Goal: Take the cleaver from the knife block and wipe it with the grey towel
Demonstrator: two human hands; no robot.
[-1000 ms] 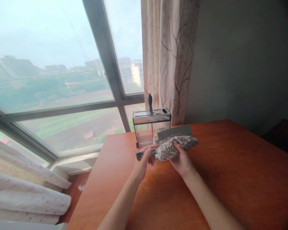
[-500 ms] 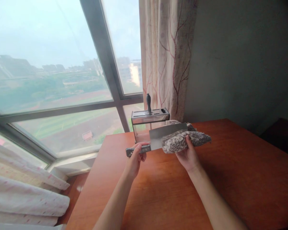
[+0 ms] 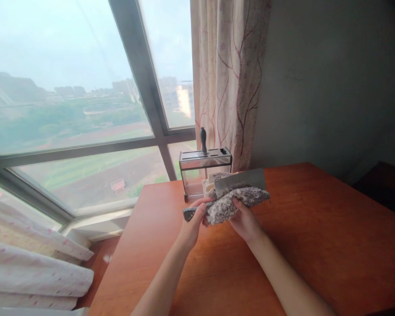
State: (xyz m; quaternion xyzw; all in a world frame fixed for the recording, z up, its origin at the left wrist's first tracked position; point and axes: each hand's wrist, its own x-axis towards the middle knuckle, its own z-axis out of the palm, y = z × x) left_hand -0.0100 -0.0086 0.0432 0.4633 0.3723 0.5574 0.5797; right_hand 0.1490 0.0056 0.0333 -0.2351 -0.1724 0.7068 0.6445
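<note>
Left hand (image 3: 192,224) closed on cleaver (image 3: 238,181) handle; right hand (image 3: 245,219) clutching speckled cloth (image 3: 232,202) folded over the blade. Blade running left to right, level, above the table (image 3: 316,245), just before the knife block (image 3: 206,169).

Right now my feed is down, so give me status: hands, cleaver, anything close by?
Left hand gripping cleaver handle. Right hand pressing grey cloth on blade. Knife block right behind, on table.
</note>
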